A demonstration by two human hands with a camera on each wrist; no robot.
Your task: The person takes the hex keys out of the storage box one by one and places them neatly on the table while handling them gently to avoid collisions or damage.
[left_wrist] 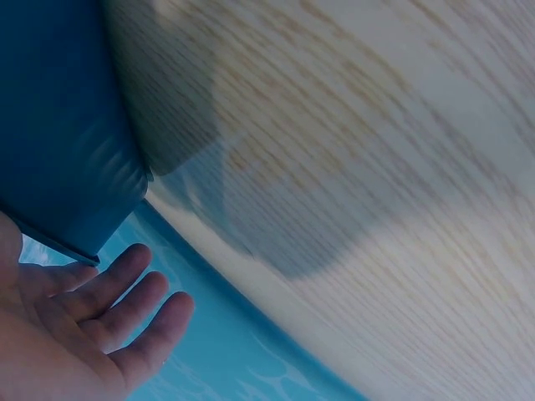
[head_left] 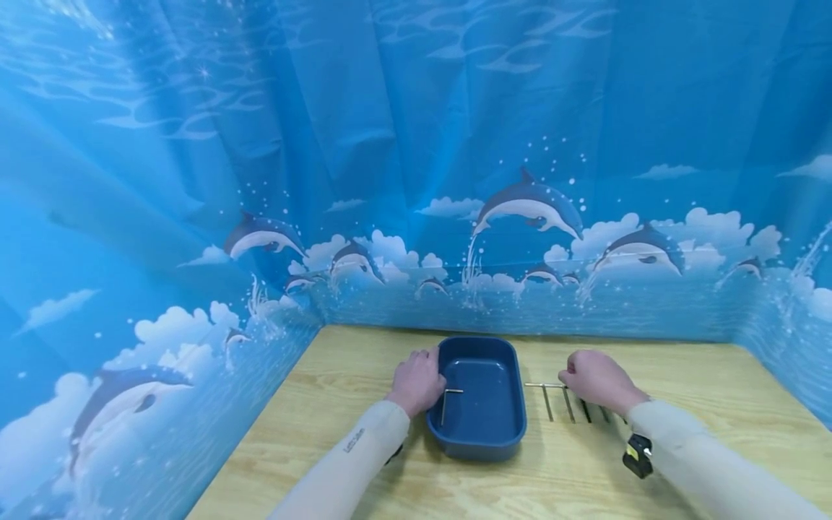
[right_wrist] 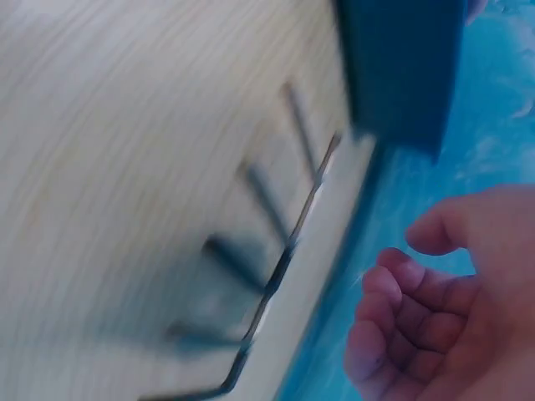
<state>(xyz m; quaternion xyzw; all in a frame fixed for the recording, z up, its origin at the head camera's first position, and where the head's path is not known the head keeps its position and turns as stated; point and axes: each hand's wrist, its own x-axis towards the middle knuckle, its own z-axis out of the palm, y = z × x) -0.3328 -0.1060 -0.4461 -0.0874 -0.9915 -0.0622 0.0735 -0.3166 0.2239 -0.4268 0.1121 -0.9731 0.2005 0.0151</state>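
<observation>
The blue rectangular bin [head_left: 477,449] stands on the table with its open side up. My left hand [head_left: 417,379] holds its left rim, thumb on one side and index finger on the other; the remaining fingers [left_wrist: 138,326] extend past the rim. Inside the bin, an L-shaped hex key [head_left: 444,408] leans near the left wall. To the bin's right, several hex keys [head_left: 548,403] lie side by side, their short arms forming a line. Over this row is my right hand [head_left: 598,379], fingers loosely curled, thumb apart and nothing visible between them [right_wrist: 418,309].
The pale wood-patterned table [head_left: 325,448] runs back to a blue curtain [head_left: 390,180] printed with dolphins, which also encloses the left and right sides. A dark wrist device [head_left: 638,455] sits on my right sleeve.
</observation>
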